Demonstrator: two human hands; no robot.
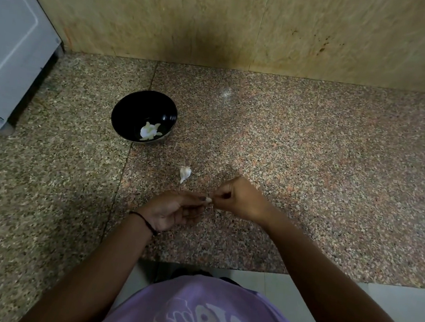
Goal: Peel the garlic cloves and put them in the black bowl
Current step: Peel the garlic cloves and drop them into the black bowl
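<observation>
A speckled stone counter (312, 159) bears a black bowl (135, 104). Right of it lies what may be a garlic clove (185, 173); left, a white appliance (7, 44).

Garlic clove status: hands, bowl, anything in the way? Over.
Left hand and right hand both pinch one small clove. Black bowl holds pale garlic pieces. Another clove lies loose on the counter, between bowl and hands; nothing blocks.

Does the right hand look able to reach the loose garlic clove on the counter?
Probably yes: the loose clove lies on the counter near the right hand, nothing between, though that hand pinches a second clove.
</observation>
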